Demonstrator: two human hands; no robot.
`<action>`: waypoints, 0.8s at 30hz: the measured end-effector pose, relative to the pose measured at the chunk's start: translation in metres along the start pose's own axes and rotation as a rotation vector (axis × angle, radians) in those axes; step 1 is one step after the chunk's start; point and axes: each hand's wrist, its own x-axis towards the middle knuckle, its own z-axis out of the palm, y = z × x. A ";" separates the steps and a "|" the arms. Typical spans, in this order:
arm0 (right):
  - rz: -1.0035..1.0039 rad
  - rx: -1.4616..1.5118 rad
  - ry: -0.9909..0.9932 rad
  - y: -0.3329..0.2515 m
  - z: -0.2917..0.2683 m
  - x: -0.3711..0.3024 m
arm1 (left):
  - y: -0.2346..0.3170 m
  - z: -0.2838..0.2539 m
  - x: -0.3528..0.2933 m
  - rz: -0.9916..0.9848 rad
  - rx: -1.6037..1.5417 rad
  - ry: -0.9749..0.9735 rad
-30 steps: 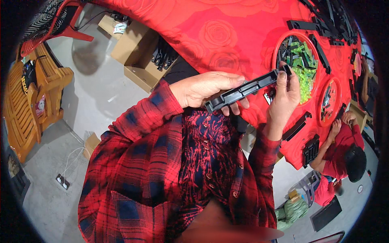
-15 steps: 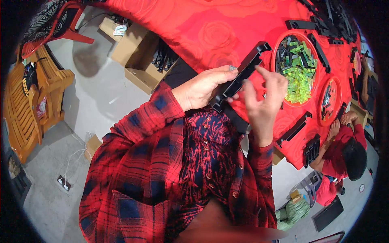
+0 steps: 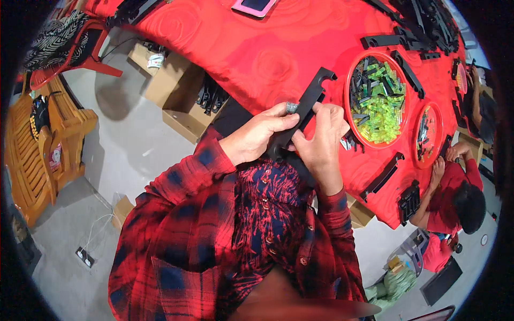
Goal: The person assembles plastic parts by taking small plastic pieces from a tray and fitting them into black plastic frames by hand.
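Note:
A long black plastic part with notched ends slants across in front of me, over the edge of the red-covered table. My left hand grips it from the left, the thumb lying along its face. Something greyish is wrapped round one of the left fingertips. My right hand is closed against the part's right side, its fingertips and thumb pressing on it; whether a small piece is between them is hidden. Just right of that hand stands a red oval basin holding many yellow-green and dark small pieces.
A smaller red basin with small pieces stands farther right. More black parts lie on the red tablecloth, heaped at far right. A pink-edged phone is at the far edge. Left are cardboard boxes; at right, a co-worker.
My right hand has moved in from beside the black part and now presses on it. The part has turned, showing a flatter face. The whole view has shifted slightly.

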 end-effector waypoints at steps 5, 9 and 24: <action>-0.039 0.045 0.013 -0.002 0.002 0.000 | -0.004 -0.001 -0.006 0.004 -0.127 0.084; -0.034 0.063 0.041 0.002 0.008 -0.003 | -0.010 -0.005 -0.003 0.067 -0.140 0.149; -0.026 0.072 0.007 0.005 0.015 -0.005 | -0.020 -0.019 -0.005 0.085 -0.195 0.135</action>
